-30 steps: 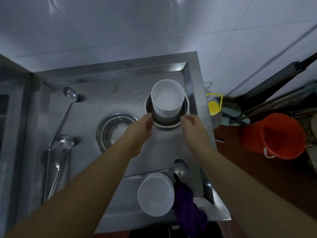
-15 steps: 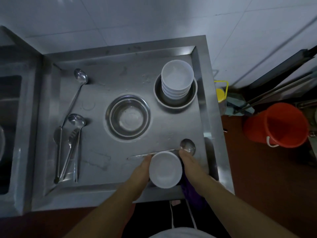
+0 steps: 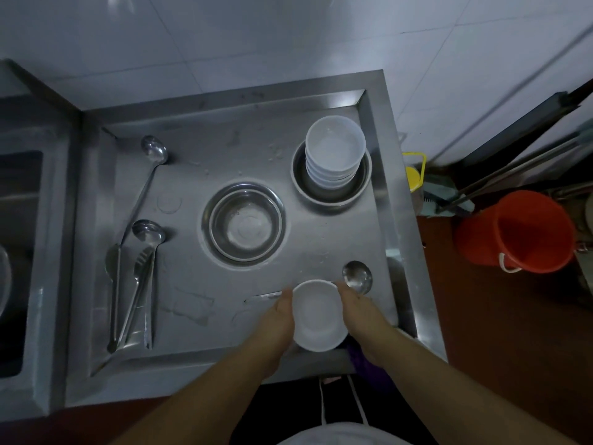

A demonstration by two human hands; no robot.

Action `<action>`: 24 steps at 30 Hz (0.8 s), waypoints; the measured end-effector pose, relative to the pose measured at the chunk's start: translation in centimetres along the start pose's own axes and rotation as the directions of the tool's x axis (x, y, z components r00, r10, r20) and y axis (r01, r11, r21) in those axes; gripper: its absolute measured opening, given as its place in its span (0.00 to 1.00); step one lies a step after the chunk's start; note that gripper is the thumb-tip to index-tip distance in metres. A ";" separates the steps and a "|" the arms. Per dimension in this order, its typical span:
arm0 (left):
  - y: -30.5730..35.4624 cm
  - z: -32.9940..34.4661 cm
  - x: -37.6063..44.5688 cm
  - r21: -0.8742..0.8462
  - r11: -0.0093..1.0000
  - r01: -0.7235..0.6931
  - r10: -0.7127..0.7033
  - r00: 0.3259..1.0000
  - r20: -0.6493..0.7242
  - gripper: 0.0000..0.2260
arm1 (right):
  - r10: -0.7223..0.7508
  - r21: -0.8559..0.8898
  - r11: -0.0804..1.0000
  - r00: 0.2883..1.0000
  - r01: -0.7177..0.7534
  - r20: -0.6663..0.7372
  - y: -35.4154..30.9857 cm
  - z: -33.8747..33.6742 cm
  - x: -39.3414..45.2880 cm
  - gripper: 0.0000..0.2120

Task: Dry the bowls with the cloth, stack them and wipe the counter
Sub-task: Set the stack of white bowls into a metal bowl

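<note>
White bowl (image 3: pixel 317 316) at 6 o'clock on the counter's (image 3: pixel 192 303) near edge, gripped on either side by the left hand (image 3: pixel 276 319) and right hand (image 3: pixel 361 313). Purple cloth (image 3: pixel 365 364) under the right wrist. Ladle (image 3: pixel 356 277) just beyond. Steel basin (image 3: pixel 245 224) at centre. Stack of white bowls (image 3: pixel 335 152) at 1 o'clock.

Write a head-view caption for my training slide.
Both hands hold a white bowl beside a ladle on the counter.

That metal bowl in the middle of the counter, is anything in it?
Empty of objects: the metal bowl sits upright and its shiny bottom shows. Whether a film of water remains, I cannot tell.
</note>
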State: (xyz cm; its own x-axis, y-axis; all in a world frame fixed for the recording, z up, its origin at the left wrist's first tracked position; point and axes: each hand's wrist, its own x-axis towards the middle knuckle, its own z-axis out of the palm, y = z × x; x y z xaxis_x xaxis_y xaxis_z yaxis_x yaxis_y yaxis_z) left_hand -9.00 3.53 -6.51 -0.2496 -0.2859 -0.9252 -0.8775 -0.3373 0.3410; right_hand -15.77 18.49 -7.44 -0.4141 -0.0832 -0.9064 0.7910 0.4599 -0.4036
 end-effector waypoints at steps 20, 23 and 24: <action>26.4 0.8 -4.9 -0.074 0.862 -0.502 0.506 0.842 0.187 0.13 | -0.222 0.134 0.956 0.943 0.261 -0.248 -27.7 -6.2 -2.7 0.29; 28.7 1.8 -3.6 -0.062 0.874 -0.483 0.486 0.858 0.168 0.15 | -0.207 0.147 0.958 0.946 0.248 -0.247 -29.9 -6.6 -1.6 0.29; 29.3 2.1 -3.2 -0.065 0.881 -0.469 0.474 0.866 0.160 0.17 | -0.206 0.145 0.958 0.946 0.247 -0.250 -30.3 -6.7 -1.2 0.29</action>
State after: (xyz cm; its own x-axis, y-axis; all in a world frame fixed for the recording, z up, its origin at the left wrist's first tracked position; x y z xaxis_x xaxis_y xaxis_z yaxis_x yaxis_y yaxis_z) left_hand -34.73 -3.56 6.11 -0.6971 -0.2642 -0.6666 -0.6288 -0.2213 0.7454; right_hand -42.25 10.59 6.76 -0.6676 0.0477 -0.7430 0.7206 0.2920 -0.6288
